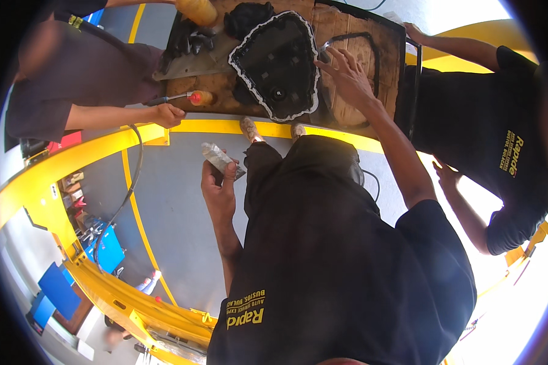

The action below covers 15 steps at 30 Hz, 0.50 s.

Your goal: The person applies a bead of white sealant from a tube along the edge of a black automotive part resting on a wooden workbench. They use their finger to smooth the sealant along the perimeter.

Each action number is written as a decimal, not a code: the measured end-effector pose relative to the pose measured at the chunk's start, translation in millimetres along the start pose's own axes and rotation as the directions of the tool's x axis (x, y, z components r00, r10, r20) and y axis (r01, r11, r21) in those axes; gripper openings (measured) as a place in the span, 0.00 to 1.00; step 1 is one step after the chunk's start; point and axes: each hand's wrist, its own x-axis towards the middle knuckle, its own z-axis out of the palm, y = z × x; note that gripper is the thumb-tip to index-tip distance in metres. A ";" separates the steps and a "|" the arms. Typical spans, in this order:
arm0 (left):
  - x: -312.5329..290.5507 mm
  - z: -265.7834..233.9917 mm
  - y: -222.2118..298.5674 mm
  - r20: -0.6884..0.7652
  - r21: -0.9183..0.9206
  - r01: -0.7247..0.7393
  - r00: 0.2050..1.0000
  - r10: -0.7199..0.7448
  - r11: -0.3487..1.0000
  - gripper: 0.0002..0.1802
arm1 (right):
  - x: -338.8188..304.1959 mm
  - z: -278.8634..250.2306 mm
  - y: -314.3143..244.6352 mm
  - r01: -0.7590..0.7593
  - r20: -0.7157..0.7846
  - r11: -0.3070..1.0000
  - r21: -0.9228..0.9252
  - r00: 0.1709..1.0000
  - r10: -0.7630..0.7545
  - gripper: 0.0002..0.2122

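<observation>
My left hand [220,185] is closed around a crumpled silver squeeze tube [219,158], held over the floor on the near side of the workbench. On the bench lies a black pan-shaped part [277,70] with a grey-white bead of sealant running along its rim. Beside the pan's right edge, my right hand [352,79] reaches out with its fingers stretched and apart. Its fingertips are close to the beaded rim; whether they touch it I cannot tell. A small shiny bit [324,50] shows near those fingers, too small to name.
Brown sheeting [353,58] covers the bench, with a black gasket-like outline at right. Black gloves [192,42] and a yellowish container [196,11] sit at left. One co-worker [91,73] stands left, another [469,115] right. A yellow beam [207,126] crosses before the bench.
</observation>
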 end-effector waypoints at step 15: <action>-28.3 -8.0 -50.9 -0.140 0.022 0.034 0.990 -0.031 0.999 0.22 | -11.1 -11.0 9.3 0.096 0.070 0.988 -0.118 0.994 -0.088 0.37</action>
